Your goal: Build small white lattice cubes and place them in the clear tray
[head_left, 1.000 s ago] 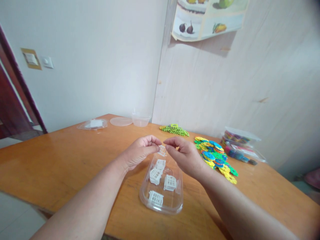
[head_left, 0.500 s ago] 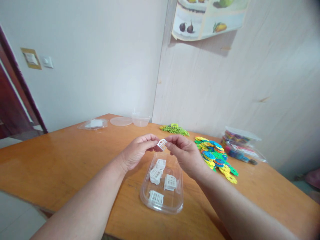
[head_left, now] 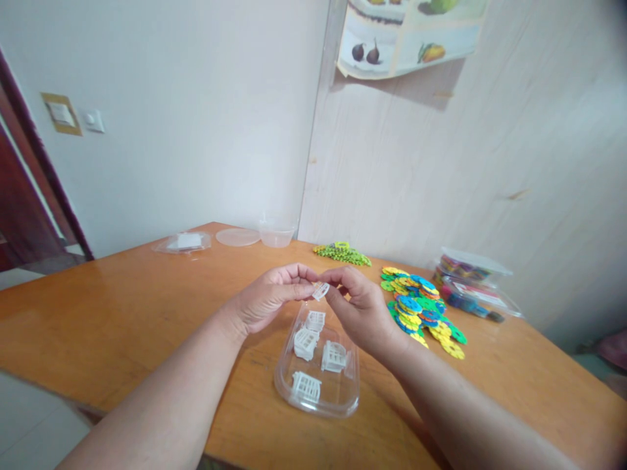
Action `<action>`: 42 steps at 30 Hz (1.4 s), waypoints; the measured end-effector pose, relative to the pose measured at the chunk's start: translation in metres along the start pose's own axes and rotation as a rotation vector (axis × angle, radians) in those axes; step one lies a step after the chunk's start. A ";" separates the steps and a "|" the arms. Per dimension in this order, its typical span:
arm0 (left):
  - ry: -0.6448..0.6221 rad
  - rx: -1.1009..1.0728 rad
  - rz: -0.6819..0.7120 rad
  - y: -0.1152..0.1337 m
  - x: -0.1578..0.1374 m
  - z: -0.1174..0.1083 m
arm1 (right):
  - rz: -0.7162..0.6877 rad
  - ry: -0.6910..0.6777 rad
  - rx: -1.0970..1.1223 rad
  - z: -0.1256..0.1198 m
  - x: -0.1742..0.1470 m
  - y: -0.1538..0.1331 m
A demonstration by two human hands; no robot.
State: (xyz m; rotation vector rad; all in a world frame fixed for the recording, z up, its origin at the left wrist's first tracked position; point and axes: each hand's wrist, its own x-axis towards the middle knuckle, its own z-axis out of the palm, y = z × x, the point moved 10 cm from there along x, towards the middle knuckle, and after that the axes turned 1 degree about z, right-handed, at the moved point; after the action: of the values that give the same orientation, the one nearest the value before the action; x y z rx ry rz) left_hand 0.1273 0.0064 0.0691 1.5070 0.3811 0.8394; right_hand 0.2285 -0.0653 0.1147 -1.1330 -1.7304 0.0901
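Observation:
Both my left hand [head_left: 274,295] and my right hand [head_left: 360,307] pinch a small white plastic lattice piece [head_left: 321,290] between thumb and fingers, above the far end of a clear plastic tray [head_left: 317,411]. Fingertips cover part of the piece. Inside the tray lie several similar white lattice pieces: one group [head_left: 305,344] at the left, another [head_left: 334,357] at the right, one [head_left: 315,320] toward the far end and one [head_left: 307,387] near the front. Some of these appear stacked.
Colourful notched discs [head_left: 426,307] are heaped to the right on the wooden table [head_left: 147,313]. Behind them stand clear boxes [head_left: 477,294]. Green pieces [head_left: 343,253], a clear tub [head_left: 277,232], a round lid [head_left: 238,237] and a clear package [head_left: 183,242] sit along the back.
The white lattice piece has been turned between my fingers and now lies at a flatter angle. My hands have drawn slightly closer together. The tray and its pieces stay put.

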 end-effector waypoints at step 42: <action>0.050 0.156 -0.088 -0.013 0.002 -0.005 | 0.355 -0.315 -0.133 0.014 -0.003 0.032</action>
State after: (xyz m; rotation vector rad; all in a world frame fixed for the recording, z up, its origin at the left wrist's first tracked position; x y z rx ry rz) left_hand 0.1284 0.0132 0.0573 1.6034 0.5569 0.7927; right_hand 0.2386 -0.0436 0.0887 -1.5846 -1.8082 0.3942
